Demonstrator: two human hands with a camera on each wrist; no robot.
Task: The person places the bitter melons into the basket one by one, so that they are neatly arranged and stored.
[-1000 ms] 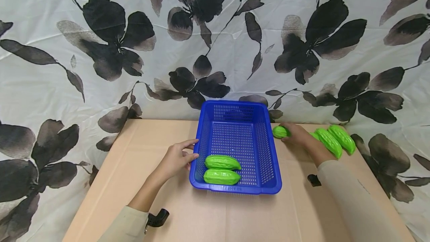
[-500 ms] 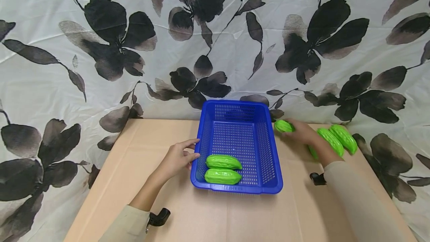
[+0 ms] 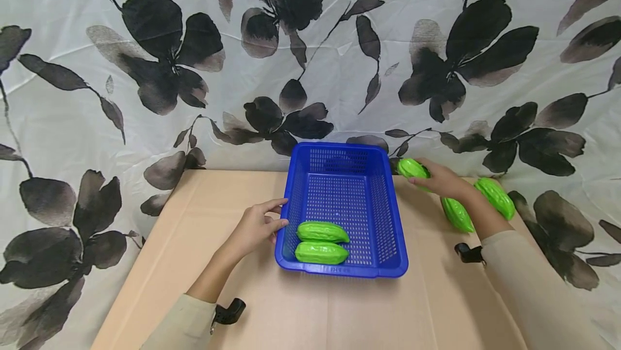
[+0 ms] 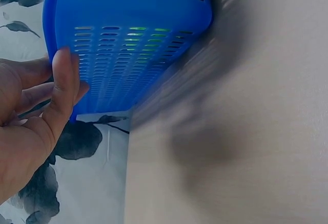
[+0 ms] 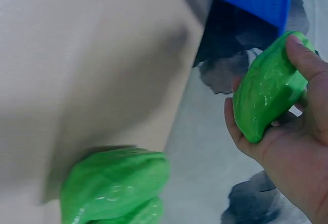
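Above the table's back edge, my right hand (image 3: 443, 180) grips a bumpy green bitter melon (image 5: 269, 88), thumb on one side and fingers round the other. The right wrist view shows it tilted, off the table. A blue perforated plastic basket (image 3: 342, 273) stands mid-table, with two more green bitter melons (image 3: 322, 253) side by side at its near left corner. My left hand (image 3: 254, 228) holds the basket's left rim; in the left wrist view its fingertips (image 4: 62, 60) press the outer wall just under the lip.
Other green bitter melons lie on the table at the right: one (image 3: 457, 215) below my right wrist, another (image 3: 495, 199) beyond the forearm. A floral cloth (image 3: 339, 69) hangs behind the light wooden table (image 3: 204, 193).
My right hand has lifted the bitter melon off the table's back edge, moving up and slightly right. The left hand and basket hold their place.
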